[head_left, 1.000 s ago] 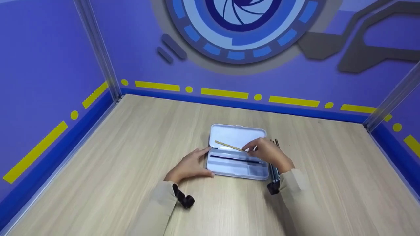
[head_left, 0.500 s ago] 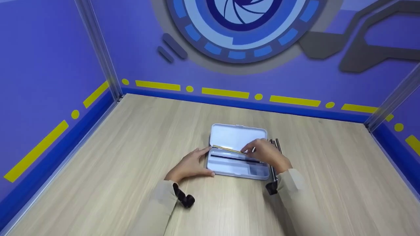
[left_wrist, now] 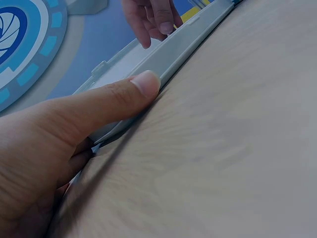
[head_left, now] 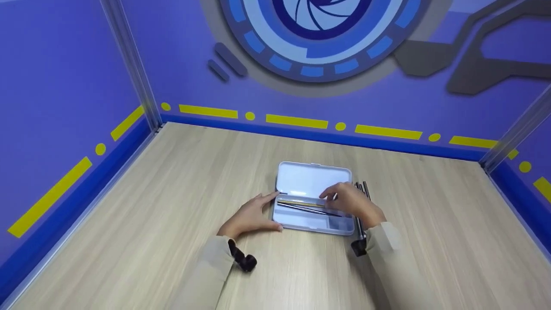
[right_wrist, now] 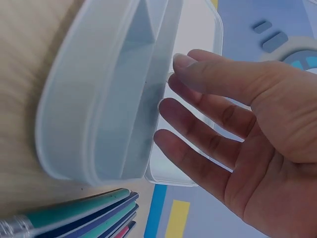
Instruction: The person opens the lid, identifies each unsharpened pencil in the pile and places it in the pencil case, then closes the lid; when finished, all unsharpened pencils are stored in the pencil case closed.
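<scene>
A white pencil case (head_left: 301, 218) lies open on the table, its lid (head_left: 314, 177) tipped back. Inside the rear compartment are a yellow pencil (head_left: 300, 203) and a dark pencil (head_left: 303, 209), nearly parallel. My left hand (head_left: 249, 218) grips the case's left end; in the left wrist view its thumb (left_wrist: 119, 99) presses the front wall. Above the right part of the rear compartment is my right hand (head_left: 351, 200). In the right wrist view, its fingers (right_wrist: 190, 121) are loosely bent near the case, with nothing visible between thumb and fingertips.
Several dark and green pencils (head_left: 360, 226) lie on the table against the right side of the case, partly under my right wrist. The wooden table (head_left: 206, 172) ends at blue panels (head_left: 181, 73) at the back and left.
The yellow pencil has gone from slanting over the lid, held in my right fingers, down into the rear compartment beside the dark pencil. My right hand has let go of it. My left hand stays put.
</scene>
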Action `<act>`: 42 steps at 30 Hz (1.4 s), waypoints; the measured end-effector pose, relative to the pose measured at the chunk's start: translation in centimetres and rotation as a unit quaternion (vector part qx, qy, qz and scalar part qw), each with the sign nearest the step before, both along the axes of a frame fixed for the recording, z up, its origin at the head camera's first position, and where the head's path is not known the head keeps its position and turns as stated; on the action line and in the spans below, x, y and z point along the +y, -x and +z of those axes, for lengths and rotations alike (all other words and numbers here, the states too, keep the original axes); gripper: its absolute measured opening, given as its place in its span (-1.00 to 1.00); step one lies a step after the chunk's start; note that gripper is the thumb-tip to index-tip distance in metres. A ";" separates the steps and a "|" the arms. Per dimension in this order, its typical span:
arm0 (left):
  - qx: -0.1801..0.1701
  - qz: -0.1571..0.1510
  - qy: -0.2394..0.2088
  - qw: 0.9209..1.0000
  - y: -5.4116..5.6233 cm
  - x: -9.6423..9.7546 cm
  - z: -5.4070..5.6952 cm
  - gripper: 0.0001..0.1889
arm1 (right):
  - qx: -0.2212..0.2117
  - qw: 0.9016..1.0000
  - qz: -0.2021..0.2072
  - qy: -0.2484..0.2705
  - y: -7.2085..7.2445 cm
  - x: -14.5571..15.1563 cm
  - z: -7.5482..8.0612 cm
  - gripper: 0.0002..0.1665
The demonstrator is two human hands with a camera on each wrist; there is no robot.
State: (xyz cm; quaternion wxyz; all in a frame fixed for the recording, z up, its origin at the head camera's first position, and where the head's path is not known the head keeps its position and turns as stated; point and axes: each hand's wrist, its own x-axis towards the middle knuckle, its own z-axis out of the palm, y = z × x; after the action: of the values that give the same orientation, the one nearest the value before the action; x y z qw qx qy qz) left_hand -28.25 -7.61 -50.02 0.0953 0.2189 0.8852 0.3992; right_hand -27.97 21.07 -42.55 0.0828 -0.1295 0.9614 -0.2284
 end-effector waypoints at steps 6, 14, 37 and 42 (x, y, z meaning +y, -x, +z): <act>-0.003 0.003 0.004 1.000 0.1 0.0 -0.1 0.10 | 0.009 1.000 0.008 0.003 -0.2 0.5 0.2 -0.72; -0.014 0.009 0.002 1.000 0.0 0.0 0.0 0.10 | 0.035 0.999 0.014 0.006 -0.5 1.9 0.4 -0.71; 0.004 0.008 0.002 1.000 0.0 0.1 0.0 0.09 | 0.050 0.997 -0.035 0.046 -1.6 7.6 -0.4 -0.65; 0.002 0.009 0.002 1.000 0.0 0.1 0.1 0.09 | 0.037 0.996 -0.062 0.051 -2.0 8.4 -0.6 -0.60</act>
State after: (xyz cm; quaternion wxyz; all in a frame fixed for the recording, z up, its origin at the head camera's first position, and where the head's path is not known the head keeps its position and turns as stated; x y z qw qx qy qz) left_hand -28.23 -7.46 -49.96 0.0904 0.2120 0.8880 0.3979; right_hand -25.93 29.46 -43.12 0.0260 -0.0823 0.9571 -0.2768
